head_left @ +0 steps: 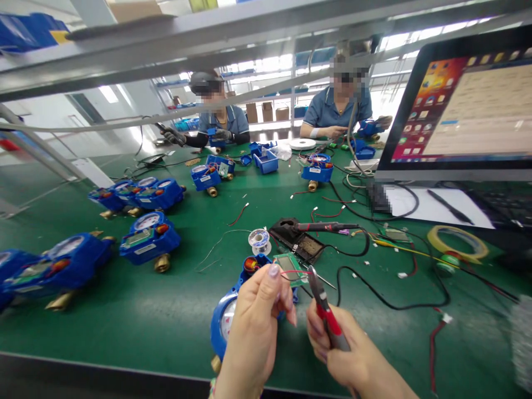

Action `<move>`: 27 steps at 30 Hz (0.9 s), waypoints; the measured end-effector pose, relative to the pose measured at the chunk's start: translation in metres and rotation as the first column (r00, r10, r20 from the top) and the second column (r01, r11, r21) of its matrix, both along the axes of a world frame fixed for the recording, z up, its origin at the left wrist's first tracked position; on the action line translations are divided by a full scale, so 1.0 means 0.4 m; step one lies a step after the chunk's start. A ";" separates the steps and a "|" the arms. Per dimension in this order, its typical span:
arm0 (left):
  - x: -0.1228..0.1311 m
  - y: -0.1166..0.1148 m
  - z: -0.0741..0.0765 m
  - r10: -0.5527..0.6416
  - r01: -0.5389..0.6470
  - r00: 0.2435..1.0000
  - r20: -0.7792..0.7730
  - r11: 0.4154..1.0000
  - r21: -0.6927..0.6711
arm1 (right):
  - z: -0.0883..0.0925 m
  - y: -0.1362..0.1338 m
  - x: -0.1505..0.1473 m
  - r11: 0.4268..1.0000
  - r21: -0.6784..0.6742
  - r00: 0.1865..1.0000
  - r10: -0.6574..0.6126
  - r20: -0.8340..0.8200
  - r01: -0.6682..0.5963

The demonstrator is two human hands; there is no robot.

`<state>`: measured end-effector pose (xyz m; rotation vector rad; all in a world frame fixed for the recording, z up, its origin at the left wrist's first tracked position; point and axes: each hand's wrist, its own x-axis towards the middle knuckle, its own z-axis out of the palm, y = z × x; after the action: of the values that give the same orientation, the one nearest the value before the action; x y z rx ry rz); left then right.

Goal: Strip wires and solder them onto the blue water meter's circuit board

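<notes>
My left hand (257, 316) is closed in a pinch, and thin red wire (296, 271) runs out from its fingertips. In my right hand (344, 338) is a pair of cutting pliers (328, 316) with red and grey handles. The plier jaws meet the far end of the wire; whether they have closed on it, I cannot tell. Just behind my left fingers sits a green circuit board (286, 265) with a small display. Beneath both lies a blue water meter (222, 327), its round dial partly covered by my left hand.
A solder spool (259, 241) and a soldering iron (324, 227) on its black stand lie beyond my hands. Several blue meters (149, 238) line the left side. At right are yellow tape (457, 244), loose cables and a monitor (461, 111). Two co-workers (224, 116) sit opposite.
</notes>
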<state>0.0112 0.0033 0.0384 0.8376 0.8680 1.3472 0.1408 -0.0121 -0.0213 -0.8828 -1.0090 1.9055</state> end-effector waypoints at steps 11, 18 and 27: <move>0.031 0.000 -0.017 -0.057 0.034 0.899 0.435 0.998 0.060 | 0.000 -0.019 -0.025 0.999 0.040 0.999 -0.022 -0.048 0.024; 0.034 0.011 -0.019 -0.104 0.049 0.787 0.608 0.993 0.106 | 0.011 -0.032 -0.037 0.997 0.075 1.000 -0.029 0.011 0.029; 0.027 0.014 -0.027 -0.079 0.012 0.807 0.585 0.993 0.117 | 0.075 -0.038 -0.024 0.994 0.108 0.994 -0.037 0.105 0.026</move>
<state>0.0221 0.0091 0.0278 0.4601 0.2814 1.5021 0.1312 -0.0273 0.0085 -0.9415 -1.1433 1.7765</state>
